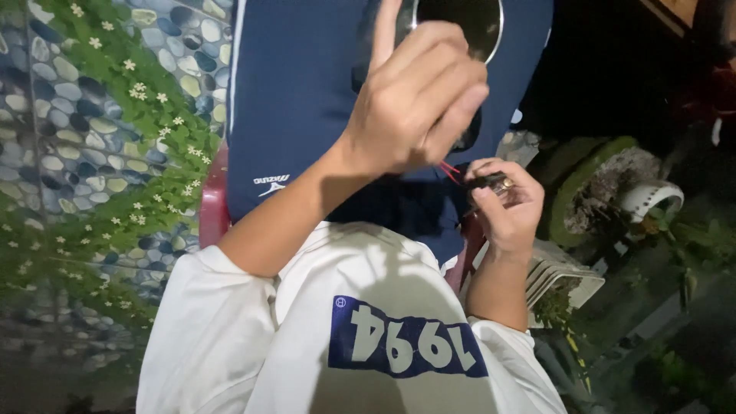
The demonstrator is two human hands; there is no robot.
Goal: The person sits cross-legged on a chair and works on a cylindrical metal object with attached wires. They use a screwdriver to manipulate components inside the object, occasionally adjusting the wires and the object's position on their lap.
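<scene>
Up close, the left hand (418, 100) is raised over the lap with fingers curled together and the forefinger up, pinching thin red wires (448, 170) that run down to the right hand (507, 203). That right hand is closed around a small dark part (487, 182) with a metal end, held just below and beside the left. Behind both lie dark blue shorts (299, 92), a round black object (460, 23) with a shiny rim, and a red plastic chair (215, 203).
</scene>
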